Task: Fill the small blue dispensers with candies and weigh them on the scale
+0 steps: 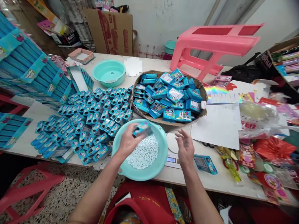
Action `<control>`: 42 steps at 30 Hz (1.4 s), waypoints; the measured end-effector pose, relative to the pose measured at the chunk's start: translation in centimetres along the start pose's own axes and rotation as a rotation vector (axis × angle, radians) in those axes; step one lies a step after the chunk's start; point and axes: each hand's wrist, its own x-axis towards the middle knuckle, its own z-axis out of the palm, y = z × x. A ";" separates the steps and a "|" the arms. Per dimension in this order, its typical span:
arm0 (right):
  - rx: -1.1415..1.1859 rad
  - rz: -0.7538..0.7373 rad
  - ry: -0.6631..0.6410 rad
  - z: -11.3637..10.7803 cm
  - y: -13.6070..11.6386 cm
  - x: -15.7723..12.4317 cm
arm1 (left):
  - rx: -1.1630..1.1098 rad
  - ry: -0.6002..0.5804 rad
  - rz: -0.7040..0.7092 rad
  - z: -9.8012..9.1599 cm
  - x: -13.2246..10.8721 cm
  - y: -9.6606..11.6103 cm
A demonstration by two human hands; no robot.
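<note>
Presently, the left hand grips 1 small blue printed box, held above the turquoise basin of white pellets. The right hand is empty, fingers parted, near the digital scale. By appearance, the box should prove light, stiff but crushable, slightly slippery; best held gently across its narrow sides.

From my remote seat I read this as a small packing workshop: small blue boxes crowd the bench in batches, more fill a cardboard tray, and a basin of white pellets sits by a digital scale. Stacked display packs, a brown carton by the scribbled-on wall, a pink plastic stool lying on the bench and a speckled floor suit that reading.
</note>
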 end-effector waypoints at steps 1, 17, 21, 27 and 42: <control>-0.060 0.031 0.075 -0.4 0.8 0.6 | 0.050 0.140 -0.047 -0.7 1.0 -0.7; -0.345 -0.047 0.009 -2.7 7.6 1.5 | 0.787 0.041 -0.132 -0.3 11.6 -11.8; -0.569 -0.172 -0.100 -2.7 9.5 2.7 | 0.845 -0.016 -0.118 -0.2 11.9 -11.8; -0.949 -0.211 -0.346 0.3 10.9 2.7 | 0.798 0.087 0.209 0.1 7.1 -10.5; -0.944 -0.027 0.410 -14.0 10.7 -1.2 | 0.752 -0.261 0.154 7.0 -2.1 -11.0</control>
